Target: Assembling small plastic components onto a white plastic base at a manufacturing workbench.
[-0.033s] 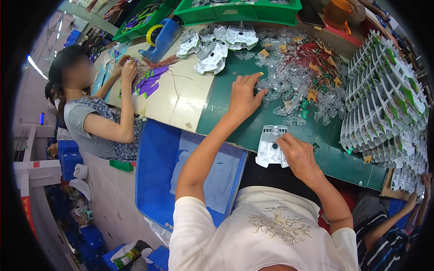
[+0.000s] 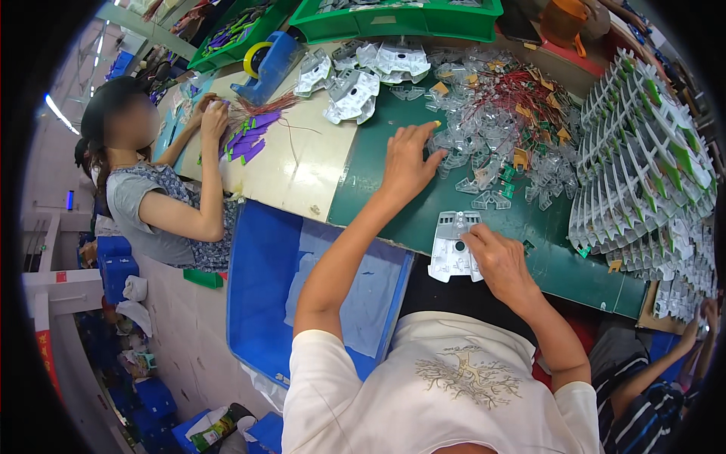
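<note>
My right hand (image 2: 499, 261) grips the right edge of a white plastic shell (image 2: 454, 257) with a round dark hole and a grey ribbed top. The shell is held at the table's front edge, with thumb and fingers on its rim. My left hand (image 2: 408, 163) lies farther forward at the left border of a heap of clear plastic pieces (image 2: 476, 129). Its thumb and forefinger are apart, and a small yellow spot shows at one fingertip. Red wires (image 2: 522, 94) and small orange-brown tabs are tangled among the clear pieces.
Nested white-and-green shells (image 2: 643, 166) are stacked high at the right. More white shells (image 2: 355, 94) lie left of the heap, near a blue tape dispenser (image 2: 266, 72). Green trays (image 2: 401, 21) stand behind. A blue bin (image 2: 261, 280) is below the table; a co-worker (image 2: 162, 181) sits left.
</note>
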